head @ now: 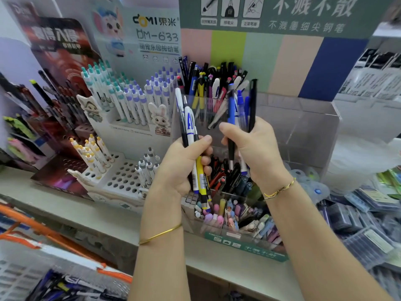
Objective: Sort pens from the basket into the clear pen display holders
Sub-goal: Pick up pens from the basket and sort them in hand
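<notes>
A yellow pen (200,170), a blue pen (231,109) and an orange-rimmed basket (43,230) appear.

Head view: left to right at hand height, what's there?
Dark red pen display → white pen stand → left hand gripping pens → right hand gripping pens → right wall of clear holder → stacked plastic cases.

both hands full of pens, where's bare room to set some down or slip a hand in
The upper clear tier's right half, beside the crammed pen compartment, is bare. So is the shelf strip in front of the white pen stand. Crowded: the pastel front compartments and packs at right.
</notes>
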The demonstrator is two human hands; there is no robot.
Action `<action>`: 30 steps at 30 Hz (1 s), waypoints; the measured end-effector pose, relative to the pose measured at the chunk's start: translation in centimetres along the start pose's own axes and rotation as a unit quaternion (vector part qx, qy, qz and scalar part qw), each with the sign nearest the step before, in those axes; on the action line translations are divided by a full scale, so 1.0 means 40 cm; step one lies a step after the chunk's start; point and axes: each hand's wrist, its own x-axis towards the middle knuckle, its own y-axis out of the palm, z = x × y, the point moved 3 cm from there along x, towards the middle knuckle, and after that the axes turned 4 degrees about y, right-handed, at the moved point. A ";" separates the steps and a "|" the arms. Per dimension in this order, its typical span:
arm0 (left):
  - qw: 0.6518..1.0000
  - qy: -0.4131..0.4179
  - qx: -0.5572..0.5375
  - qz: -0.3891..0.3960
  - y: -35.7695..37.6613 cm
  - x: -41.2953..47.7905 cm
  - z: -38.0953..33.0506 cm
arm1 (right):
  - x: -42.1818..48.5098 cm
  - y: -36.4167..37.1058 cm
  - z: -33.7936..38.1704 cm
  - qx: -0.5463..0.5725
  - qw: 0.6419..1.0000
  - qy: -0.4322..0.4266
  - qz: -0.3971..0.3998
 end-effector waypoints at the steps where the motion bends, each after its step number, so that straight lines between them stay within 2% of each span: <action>1: 1.000 0.010 0.020 -0.004 0.002 -0.001 0.001 | 0.002 0.003 -0.002 -0.024 1.000 -0.004 0.012; 3: 0.998 0.034 0.052 -0.015 0.008 -0.001 0.002 | 0.002 0.013 -0.004 -0.042 0.999 -0.002 0.029; 7: 0.990 0.080 0.111 -0.038 0.018 0.001 0.003 | 0.002 0.028 -0.007 -0.010 0.998 0.028 0.053; 10: 0.976 0.112 0.172 -0.078 0.016 0.010 0.005 | -0.003 0.038 -0.006 0.018 0.995 0.018 0.091; 15: 0.953 0.129 0.255 -0.098 0.010 0.017 0.012 | 0.003 0.053 -0.005 -0.013 0.991 0.061 0.122; 19: 0.966 0.105 0.232 -0.041 0.020 0.013 0.012 | 0.015 0.051 -0.001 0.015 0.984 0.087 0.154; 24: 0.979 0.082 0.188 0.015 0.027 0.009 0.011 | 0.018 0.041 -0.006 0.021 0.982 0.099 0.157; 30: 0.983 0.075 0.164 0.034 0.031 0.014 0.018 | 0.020 0.031 -0.005 0.008 0.986 0.094 0.139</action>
